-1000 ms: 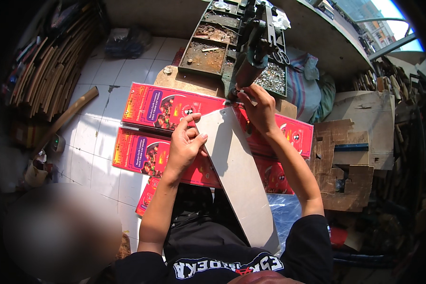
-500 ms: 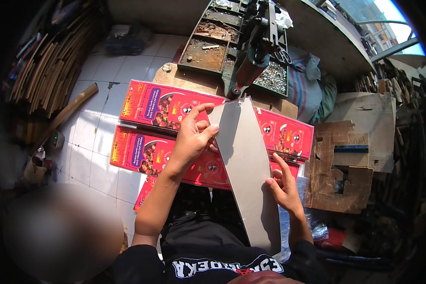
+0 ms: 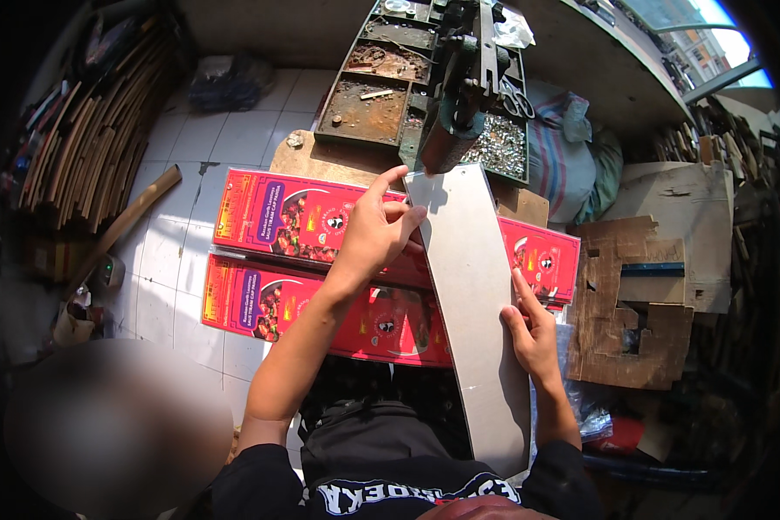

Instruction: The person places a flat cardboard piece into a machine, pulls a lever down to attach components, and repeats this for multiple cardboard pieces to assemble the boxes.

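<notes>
A long, plain grey-white panel (image 3: pixel 472 303) slants from my lap up to a hand press (image 3: pixel 455 130). Its far left corner lies close by the lower end of the press; whether they touch I cannot tell. My left hand (image 3: pixel 374 234) pinches the panel's left edge near that corner, forefinger stretched toward the press. Along the right edge, my right hand (image 3: pixel 536 336) grips with its thumb on top, the other fingers partly hidden. Beneath the panel lie red printed panels with food pictures, one farther (image 3: pixel 277 217) and one nearer (image 3: pixel 321 308), both partly covered.
Behind the panels, a dark compartment tray (image 3: pixel 364 108) flanks the press on a wooden bench (image 3: pixel 299 160). Scissors (image 3: pixel 518 100) and small shiny metal pieces (image 3: pixel 499 143) lie right of it. Cut brown cardboard (image 3: pixel 598 347) is at right; stacked boards (image 3: pixel 87 130) stand at left.
The grey panel has turned, bringing its far left corner forward and right toward the press. My left hand moved along with it, and my right hand still grips the right edge.
</notes>
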The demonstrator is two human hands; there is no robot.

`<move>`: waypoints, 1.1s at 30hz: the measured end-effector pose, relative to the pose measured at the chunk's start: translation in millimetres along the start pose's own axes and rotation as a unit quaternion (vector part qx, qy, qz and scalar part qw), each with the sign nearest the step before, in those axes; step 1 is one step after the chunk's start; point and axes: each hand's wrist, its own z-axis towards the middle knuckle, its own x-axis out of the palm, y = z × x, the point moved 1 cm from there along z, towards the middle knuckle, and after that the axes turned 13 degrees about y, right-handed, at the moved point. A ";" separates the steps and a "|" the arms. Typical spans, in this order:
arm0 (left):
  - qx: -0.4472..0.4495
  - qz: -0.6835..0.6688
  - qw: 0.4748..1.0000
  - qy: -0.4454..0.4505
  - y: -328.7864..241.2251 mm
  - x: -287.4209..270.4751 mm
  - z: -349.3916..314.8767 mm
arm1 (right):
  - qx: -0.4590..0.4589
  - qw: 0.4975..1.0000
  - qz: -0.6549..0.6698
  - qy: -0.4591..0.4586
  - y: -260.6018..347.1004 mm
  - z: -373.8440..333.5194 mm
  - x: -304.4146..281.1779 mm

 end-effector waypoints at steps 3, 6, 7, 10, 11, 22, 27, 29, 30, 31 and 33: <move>-0.004 0.001 1.000 0.008 0.8 -0.3 0.0 | -0.047 0.999 -0.023 -0.016 -6.9 2.2 0.5; -0.005 -0.022 1.000 0.005 0.4 0.1 -1.0 | -0.024 1.000 -0.019 0.006 -5.9 2.3 -0.2; 0.000 -0.031 1.000 0.004 0.4 0.8 -0.6 | -0.031 0.999 -0.020 0.002 -5.7 2.8 -0.3; 0.002 -0.043 0.999 0.006 0.5 0.1 0.1 | -0.038 0.999 -0.023 -0.005 -4.5 3.9 -0.4; 0.000 -0.044 0.999 0.007 0.5 -0.6 0.0 | -0.030 0.999 -0.025 -0.002 -3.5 3.8 -0.9; 0.002 -0.028 1.000 0.014 6.2 -3.4 2.4 | -0.007 1.000 -0.013 -0.008 -2.2 4.4 -0.5; 0.003 -0.023 1.000 0.019 8.9 -5.3 2.8 | 0.018 1.000 -0.015 0.001 -2.2 3.4 -1.1; 0.004 -0.015 1.000 0.020 10.0 -6.1 3.4 | 0.003 1.000 -0.014 -0.006 -1.7 3.5 -0.1; 0.005 -0.013 1.000 0.018 9.6 -5.7 3.3 | -0.001 1.000 -0.015 -0.008 -2.0 3.6 0.1; 0.006 -0.010 1.000 0.016 9.3 -5.2 2.4 | -0.005 1.000 -0.015 -0.011 -2.8 3.5 0.4; 0.010 -0.018 1.000 0.015 8.0 -4.3 1.4 | -0.007 1.000 -0.019 -0.012 -3.8 3.5 0.1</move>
